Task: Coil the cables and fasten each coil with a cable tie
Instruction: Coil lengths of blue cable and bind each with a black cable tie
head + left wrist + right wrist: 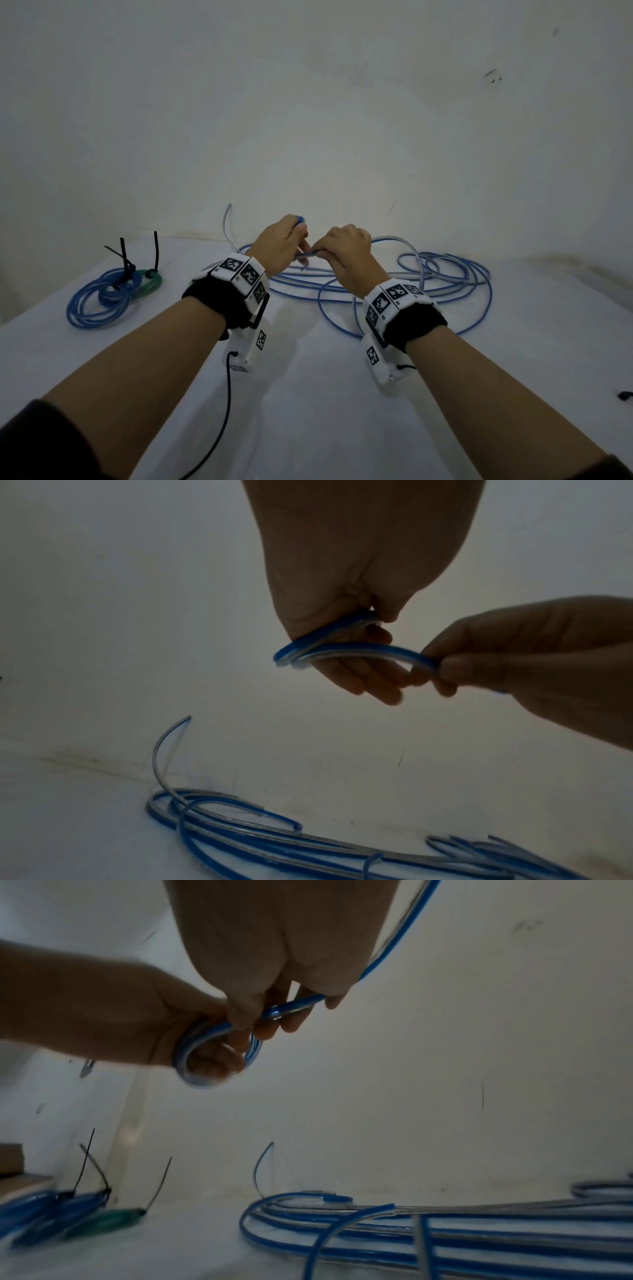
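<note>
- Forearms with marker-covered wrist bands (pixel 239 274) reach forward from the lower edge of the head view, above a white-covered bench (pixel 308 394); a thin black lead (pixel 226 404) hangs from the left band.
- Left hand (pixel 279 246), raised above the bench: fingers (pixel 359 669) curled around a small loop of blue-and-clear cable (pixel 329 645), which is gripped between thumb and palm.
- Right hand (pixel 346 250), just beside the left and touching it at the fingertips: thumb and fingers (pixel 274 1015) pinch the same cable where it leaves the loop; from this hand the cable runs on up past the wrist in the right wrist view.
- Loose remainder of the cable (pixel 445 274): it lies in wide, overlapping, untidy loops on the bench beyond and to the right of the hands, near the wall (pixel 308 102). One free end (pixel 227 222) curves upward against the wall, left of the hands.
- Finished coils at the far left of the bench, well apart from the hands: two blue coils (pixel 99 301) and a smaller green coil (pixel 149 284), touching one another.
- Black cable ties (pixel 125 260) bind these coils; their tails stand upright or slanted above them.
</note>
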Motion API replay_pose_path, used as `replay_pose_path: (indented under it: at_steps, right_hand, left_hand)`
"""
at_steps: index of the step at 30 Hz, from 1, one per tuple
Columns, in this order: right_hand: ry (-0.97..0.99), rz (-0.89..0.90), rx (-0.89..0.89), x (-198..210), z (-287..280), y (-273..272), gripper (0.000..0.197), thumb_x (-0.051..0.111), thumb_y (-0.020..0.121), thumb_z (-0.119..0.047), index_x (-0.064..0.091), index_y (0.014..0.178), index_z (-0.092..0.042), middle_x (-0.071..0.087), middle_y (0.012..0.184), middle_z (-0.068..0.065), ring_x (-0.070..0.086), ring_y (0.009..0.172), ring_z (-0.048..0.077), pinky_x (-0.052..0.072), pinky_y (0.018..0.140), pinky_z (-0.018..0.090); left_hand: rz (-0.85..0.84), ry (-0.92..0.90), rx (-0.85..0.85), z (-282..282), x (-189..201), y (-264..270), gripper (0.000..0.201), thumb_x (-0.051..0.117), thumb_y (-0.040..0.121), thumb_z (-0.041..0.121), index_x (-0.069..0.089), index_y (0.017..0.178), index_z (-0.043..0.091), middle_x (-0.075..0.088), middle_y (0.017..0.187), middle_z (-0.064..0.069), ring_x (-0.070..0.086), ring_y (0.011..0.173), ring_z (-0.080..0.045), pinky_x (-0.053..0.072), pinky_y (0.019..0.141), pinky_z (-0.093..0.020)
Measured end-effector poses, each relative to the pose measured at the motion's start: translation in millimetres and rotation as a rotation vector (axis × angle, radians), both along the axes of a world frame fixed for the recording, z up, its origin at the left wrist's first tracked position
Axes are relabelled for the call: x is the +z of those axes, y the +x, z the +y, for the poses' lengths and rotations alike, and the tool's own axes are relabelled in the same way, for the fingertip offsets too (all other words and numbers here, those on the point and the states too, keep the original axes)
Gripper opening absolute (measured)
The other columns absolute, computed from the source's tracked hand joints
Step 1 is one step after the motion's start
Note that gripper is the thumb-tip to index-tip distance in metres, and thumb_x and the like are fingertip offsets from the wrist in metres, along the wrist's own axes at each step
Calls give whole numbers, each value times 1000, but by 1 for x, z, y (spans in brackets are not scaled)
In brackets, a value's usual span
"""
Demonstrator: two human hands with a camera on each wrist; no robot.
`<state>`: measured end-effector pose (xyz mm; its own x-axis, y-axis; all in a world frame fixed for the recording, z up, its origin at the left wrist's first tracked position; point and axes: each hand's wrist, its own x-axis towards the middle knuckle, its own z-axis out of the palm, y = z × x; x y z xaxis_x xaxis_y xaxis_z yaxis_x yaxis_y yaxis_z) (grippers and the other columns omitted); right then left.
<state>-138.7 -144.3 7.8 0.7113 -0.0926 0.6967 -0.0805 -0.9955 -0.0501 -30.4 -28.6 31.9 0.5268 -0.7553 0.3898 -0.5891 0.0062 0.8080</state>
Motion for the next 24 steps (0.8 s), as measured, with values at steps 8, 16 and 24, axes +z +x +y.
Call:
replay_pose_path:
  at_steps: [8, 16, 24]
  right_hand:
    - [3, -90, -111, -8, -14, -4, 27, 46, 86, -39, 66, 85, -21, 62, 83, -2, 48, 94, 23, 23, 98, 44]
    - [88, 19, 48, -1, -18, -6, 43, 34, 89, -34, 71, 95, -14, 64, 75, 8, 58, 72, 30, 39, 74, 44]
    - [584, 4, 108, -5, -5, -12, 10, 41, 97, -8, 45, 105, -7, 54, 84, 7, 52, 75, 21, 42, 69, 25]
  left_hand:
    - [141, 90, -53, 5, -4, -1, 40, 37, 99, 19, 51, 63, 12, 39, 46, 5, 34, 34, -2, 26, 42, -18]
    - [210, 202, -207, 7, 4, -6, 41, 39, 99, 30, 53, 68, 7, 29, 38, 11, 25, 33, -5, 24, 37, -14]
    - [534, 7, -286, 8, 12, -7, 38, 28, 102, 32, 43, 71, 15, 29, 44, 11, 23, 37, -4, 20, 39, -14]
